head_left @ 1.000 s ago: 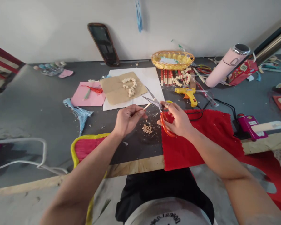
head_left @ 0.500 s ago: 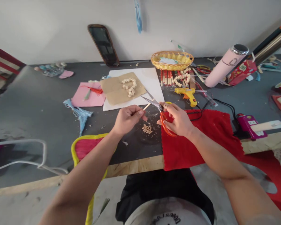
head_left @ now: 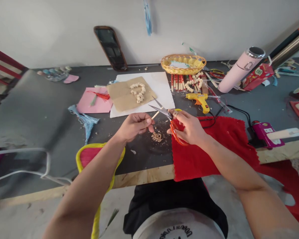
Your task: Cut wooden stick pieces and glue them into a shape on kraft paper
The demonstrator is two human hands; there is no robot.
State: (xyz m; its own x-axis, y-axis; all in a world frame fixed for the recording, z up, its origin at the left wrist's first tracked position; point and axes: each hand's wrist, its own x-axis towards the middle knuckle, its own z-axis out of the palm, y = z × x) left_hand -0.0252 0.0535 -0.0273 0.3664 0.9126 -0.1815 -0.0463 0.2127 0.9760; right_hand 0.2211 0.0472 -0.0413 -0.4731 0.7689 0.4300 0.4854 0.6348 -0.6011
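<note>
Pinched in the fingers of my left hand is a thin pale wooden stick, its free end pointing up toward the scissors. My right hand grips the orange handles of a pair of scissors. Their blades are spread apart and point up and left, close to the stick's tip; whether they touch it I cannot tell. A small pile of short cut stick pieces lies on the dark table below, with crumbs around it. Beyond the blades, a curved row of pale pieces sits on brown cardboard.
A white sheet lies under the cardboard. Behind are a yellow basket, a glue gun and a pink flask. Red cloth lies under my right forearm. A blue tassel is at left; a phone leans on the wall.
My left hand has shifted slightly left, and the stick's tip has drawn back a little from between the blades. The right hand and scissors have barely moved.
</note>
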